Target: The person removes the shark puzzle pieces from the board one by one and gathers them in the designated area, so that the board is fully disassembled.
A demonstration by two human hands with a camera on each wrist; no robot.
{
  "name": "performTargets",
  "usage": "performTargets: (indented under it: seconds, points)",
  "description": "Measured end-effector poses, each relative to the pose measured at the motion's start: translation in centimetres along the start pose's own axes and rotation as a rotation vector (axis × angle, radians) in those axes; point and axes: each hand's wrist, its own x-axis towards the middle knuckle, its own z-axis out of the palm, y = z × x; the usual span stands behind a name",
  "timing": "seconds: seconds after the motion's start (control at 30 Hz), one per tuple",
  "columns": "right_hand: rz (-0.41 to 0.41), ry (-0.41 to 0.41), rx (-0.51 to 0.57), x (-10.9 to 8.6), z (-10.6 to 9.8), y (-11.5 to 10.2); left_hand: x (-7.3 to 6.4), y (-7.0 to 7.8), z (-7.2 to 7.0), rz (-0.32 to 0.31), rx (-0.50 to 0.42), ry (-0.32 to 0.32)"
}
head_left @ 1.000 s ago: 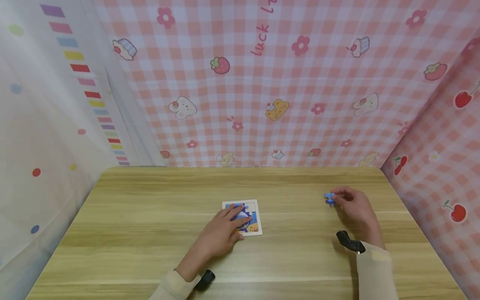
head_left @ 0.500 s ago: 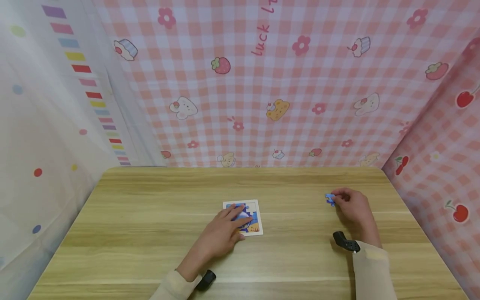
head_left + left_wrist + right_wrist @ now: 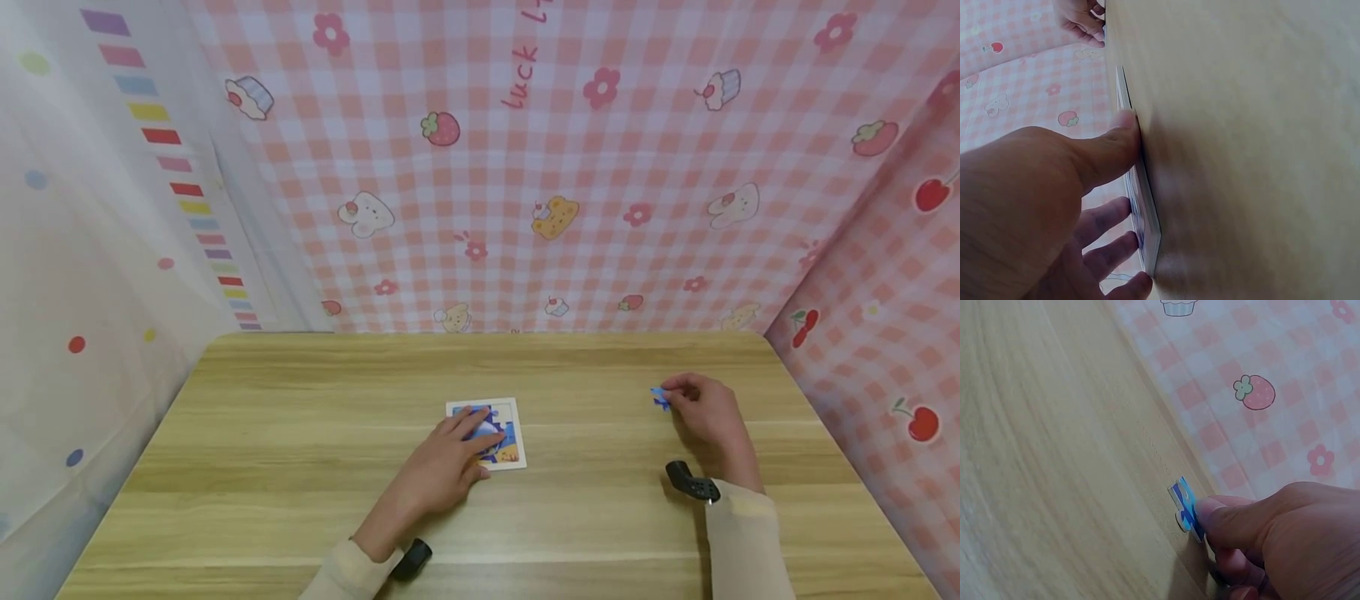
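Observation:
My left hand rests on a small white-framed jigsaw puzzle in the middle of the table. Its fingers spread over the blue and orange picture and hide part of it; a pale gap shows at the puzzle's upper right. In the left wrist view the thumb touches the edge of the puzzle. Far to the right, my right hand pinches a blue puzzle piece between thumb and fingertips. The right wrist view shows this piece tilted, close above the wood.
A wood-grain table carries the puzzle. Behind it hangs a pink checked cloth, with another cherry-patterned cloth on the right and a white dotted one on the left. Black wrist devices sit on both wrists.
The piece in my right hand has tilted, so less of its face shows in the head view. My right forearm has shifted slightly left. My left hand stays on the puzzle.

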Motion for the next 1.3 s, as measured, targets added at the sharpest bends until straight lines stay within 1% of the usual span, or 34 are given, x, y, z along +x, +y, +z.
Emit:
performTargets:
  seconds: [0.23, 0.47, 0.53, 0.7, 0.77, 0.87, 0.97, 1.13, 1.23, 1.3]
  points:
    - [-0.026, 0.032, 0.007, 0.1, -0.1, -0.7, 0.0, -0.2, -0.1, -0.008, -0.017, 0.009]
    - [-0.037, 0.027, 0.052, 0.2, -0.3, -2.2, 0.1, -0.4, -0.4, -0.009, -0.028, 0.005]
    - [-0.057, 0.025, 0.061, 0.5, -0.1, -2.8, 0.1, -0.5, -0.5, -0.011, -0.026, 0.009]
    - [-0.103, 0.013, 0.080, 1.3, 1.2, -4.3, -0.3, -1.0, -1.0, -0.013, -0.032, 0.027]
    - [-0.104, 0.006, 0.083, 1.1, 1.3, -4.5, -0.4, -0.9, -0.9, -0.006, -0.040, 0.023]
    - [-0.097, 0.003, 0.074, 0.3, 1.1, -4.4, -0.1, -0.5, -0.6, 0.012, -0.053, 0.014]
    - [-0.100, 0.009, 0.080, -0.1, 1.1, -4.5, 0.1, -0.1, -0.3, 0.016, -0.070, 0.021]
    - [-0.149, -0.004, 0.109, 0.2, 2.0, -5.5, -0.2, -0.1, -0.2, -0.044, -0.091, 0.037]
    - [-0.167, -0.008, 0.121, 0.3, 2.5, -6.2, -0.2, -0.2, -0.1, -0.056, -0.101, 0.047]
    - [-0.173, -0.010, 0.134, 0.3, 2.7, -6.6, -0.2, -0.2, 0.0, -0.046, -0.102, 0.054]
